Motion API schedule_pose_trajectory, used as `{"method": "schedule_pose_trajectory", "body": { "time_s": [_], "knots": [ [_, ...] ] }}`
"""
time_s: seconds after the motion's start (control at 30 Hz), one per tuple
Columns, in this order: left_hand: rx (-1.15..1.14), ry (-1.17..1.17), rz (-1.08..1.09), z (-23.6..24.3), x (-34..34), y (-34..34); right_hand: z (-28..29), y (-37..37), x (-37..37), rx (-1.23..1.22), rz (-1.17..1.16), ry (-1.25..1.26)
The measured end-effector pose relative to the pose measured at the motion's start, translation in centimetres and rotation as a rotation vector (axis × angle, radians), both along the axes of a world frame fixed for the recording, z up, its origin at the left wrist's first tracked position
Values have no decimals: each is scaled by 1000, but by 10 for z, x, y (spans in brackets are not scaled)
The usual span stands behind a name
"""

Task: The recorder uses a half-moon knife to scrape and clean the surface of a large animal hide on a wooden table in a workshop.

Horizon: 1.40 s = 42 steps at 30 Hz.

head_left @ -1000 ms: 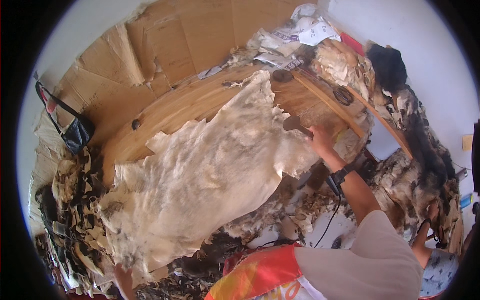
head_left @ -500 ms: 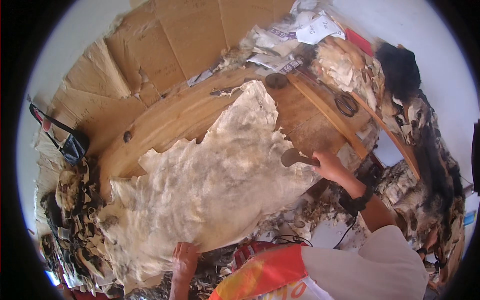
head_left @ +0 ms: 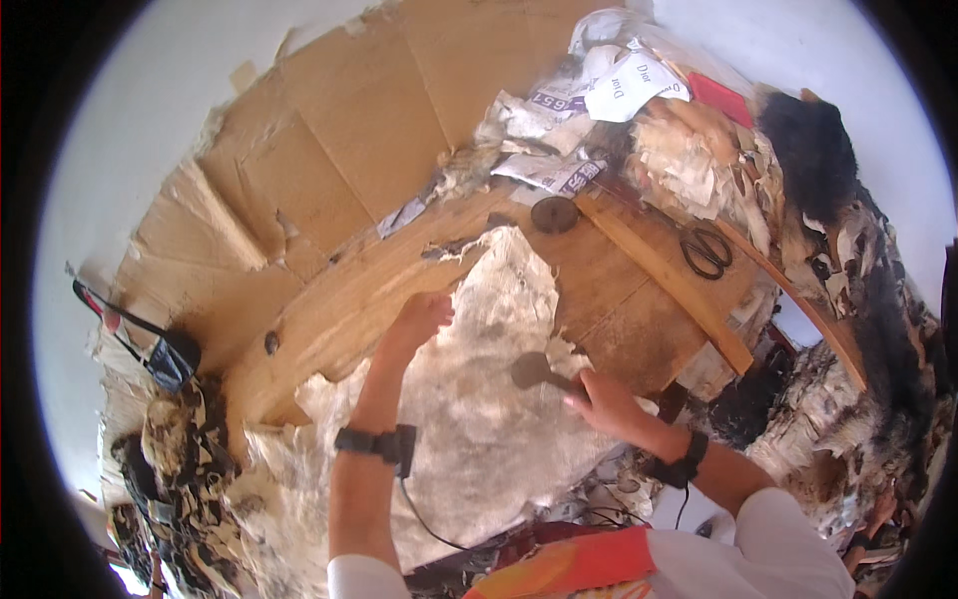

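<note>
A large pale hide (head_left: 469,439) with ragged edges lies over the wooden board, its narrow end pointing away from me. My right hand (head_left: 611,404), closed, grips the handle of a dark paddle-shaped tool (head_left: 531,370), whose rounded flat head is over the hide's right half. At the hide's upper left edge is my left hand (head_left: 424,319), its fingers curled in. Whether they pinch the hide's edge is hidden. Black straps with cables circle both wrists.
Beyond the hide lie a dark round disc (head_left: 554,214), a wooden strip (head_left: 669,285) and black-handled scissors (head_left: 706,250). Fur scraps (head_left: 170,449) pile up at left, more furs (head_left: 808,160) at right. A small black bag (head_left: 172,359) hangs at left; cardboard (head_left: 369,120) covers the back.
My left hand has left the hide's near edge and reached forward to its far left edge. My right hand has brought the paddle-shaped tool left and nearer. The view has tilted slightly.
</note>
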<state>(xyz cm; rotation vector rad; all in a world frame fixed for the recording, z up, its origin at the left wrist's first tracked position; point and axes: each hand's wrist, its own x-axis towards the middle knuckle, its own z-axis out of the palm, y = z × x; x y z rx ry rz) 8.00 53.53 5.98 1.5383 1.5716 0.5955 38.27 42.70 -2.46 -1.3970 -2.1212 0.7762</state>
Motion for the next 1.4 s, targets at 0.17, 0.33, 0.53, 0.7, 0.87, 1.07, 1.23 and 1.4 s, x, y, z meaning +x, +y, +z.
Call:
{"method": "schedule_pose_trajectory", "body": {
  "time_s": [0.17,0.33,0.53,0.7,0.87,1.07,1.23,1.4],
  "knots": [
    [-195,-734,534,-39,37,119,4,-3,0,-31,-47,47],
    [-211,-873,668,-81,49,189,4,-5,3,5,-72,152],
    [-212,-830,661,-85,72,207,-1,0,13,-85,-75,163],
    [-16,-482,638,-81,74,213,-3,-2,9,-82,-36,198],
    [374,-243,700,-77,53,229,-4,0,5,-76,-3,258],
    [790,305,458,-52,101,235,-15,5,17,-138,-51,267],
    [263,178,-269,-107,8,231,10,-7,-2,-124,51,339],
    [425,642,-418,-102,47,85,-3,-6,19,-184,-58,295]
  ]
}}
